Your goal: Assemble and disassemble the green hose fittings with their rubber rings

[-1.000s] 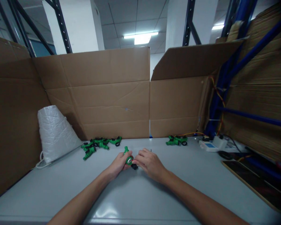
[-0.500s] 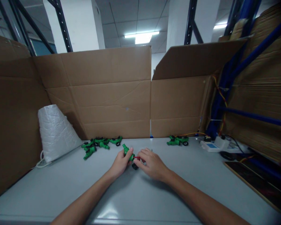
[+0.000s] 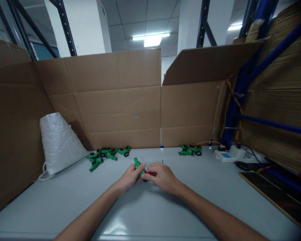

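My left hand point(image 3: 130, 176) is closed round a green toy vehicle point(image 3: 139, 168), its narrow end pointing up and away from me. Part of the toy is hidden by the fingers, and a dark part shows at its lower end. My right hand point(image 3: 162, 175) pinches a slim red piece point(image 3: 152, 173) right beside the toy. Above the right fingers a thin dark tip point(image 3: 162, 161) sticks up; whether it belongs to the red piece I cannot tell. Both hands meet above the grey table.
Several green toy vehicles with black wheels point(image 3: 105, 154) lie in a cluster at the back left. More green toys point(image 3: 190, 150) stand at the back right. A white wrapped bundle point(image 3: 61, 144) leans at left. Cardboard walls point(image 3: 115, 110) enclose the table; a power strip point(image 3: 227, 156) lies right.
The toy in my left hand has turned more upright and shifted slightly right. My right fingers have come closer to it, and less of its dark lower part shows.
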`<state>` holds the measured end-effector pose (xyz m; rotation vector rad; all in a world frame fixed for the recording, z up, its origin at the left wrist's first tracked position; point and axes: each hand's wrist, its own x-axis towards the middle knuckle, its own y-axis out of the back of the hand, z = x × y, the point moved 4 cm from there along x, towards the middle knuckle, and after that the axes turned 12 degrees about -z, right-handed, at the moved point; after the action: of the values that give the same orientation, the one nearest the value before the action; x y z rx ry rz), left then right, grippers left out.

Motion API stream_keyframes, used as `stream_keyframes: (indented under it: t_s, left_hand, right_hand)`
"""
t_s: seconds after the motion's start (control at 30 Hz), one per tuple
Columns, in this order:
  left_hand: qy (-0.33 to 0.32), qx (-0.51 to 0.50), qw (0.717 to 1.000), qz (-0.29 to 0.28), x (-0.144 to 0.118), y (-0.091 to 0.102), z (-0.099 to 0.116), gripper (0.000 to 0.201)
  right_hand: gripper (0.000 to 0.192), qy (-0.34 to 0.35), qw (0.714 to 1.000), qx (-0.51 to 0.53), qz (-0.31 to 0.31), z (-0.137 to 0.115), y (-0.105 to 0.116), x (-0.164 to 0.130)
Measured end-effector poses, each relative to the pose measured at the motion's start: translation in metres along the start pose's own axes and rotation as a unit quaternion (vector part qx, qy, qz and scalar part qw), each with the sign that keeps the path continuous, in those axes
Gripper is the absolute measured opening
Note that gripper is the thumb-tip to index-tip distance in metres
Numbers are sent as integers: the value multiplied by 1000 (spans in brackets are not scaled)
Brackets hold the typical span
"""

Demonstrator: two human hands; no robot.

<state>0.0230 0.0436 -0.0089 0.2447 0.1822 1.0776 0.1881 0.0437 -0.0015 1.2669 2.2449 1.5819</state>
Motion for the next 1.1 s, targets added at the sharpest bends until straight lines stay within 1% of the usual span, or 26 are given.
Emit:
stream_keyframes:
  t_s: [0.17, 0.27, 0.33, 0.4, 0.5, 0.57, 0.63, 0.83, 1.0, 1.1]
  left_hand:
    - [14, -16, 1000, -8, 0, 2, -5, 61]
    - [0, 16, 1000, 1, 4, 5, -8, 61]
    - [-27, 55, 998, 29, 8, 9, -9, 60]
    - [-45, 96, 992, 74, 9, 16, -11, 57]
    - [-41, 195, 969, 145, 8, 29, -15, 53]
    - [-32, 250, 952, 172, 7, 36, -15, 50]
    - [-23, 274, 943, 188, 5, 39, -14, 47]
    - [-27, 274, 940, 200, 2, 40, -5, 47]
    - [-36, 268, 941, 203, 2, 43, -5, 47]
    - [-36, 273, 940, 201, 3, 44, -6, 47]
  right_hand:
    - [56, 19, 999, 22, -18, 1, -4, 2]
    - [54, 19, 1000, -4, -21, 2, -4, 2]
    - [52, 6, 999, -43, -21, 4, -2, 2]
    - [51, -14, 996, -80, -28, 7, 2, 2]
    - [52, -50, 991, -119, -41, 12, 8, 1]
    - [54, -72, 986, -141, -51, 16, 11, 0]
    - [56, -85, 982, -159, -59, 18, 12, -1]
    - [64, -99, 978, -165, -86, 22, 13, -4]
    - [58, -96, 977, -181, -59, 23, 21, -3]
    - [59, -108, 973, -200, -47, 26, 25, -3]
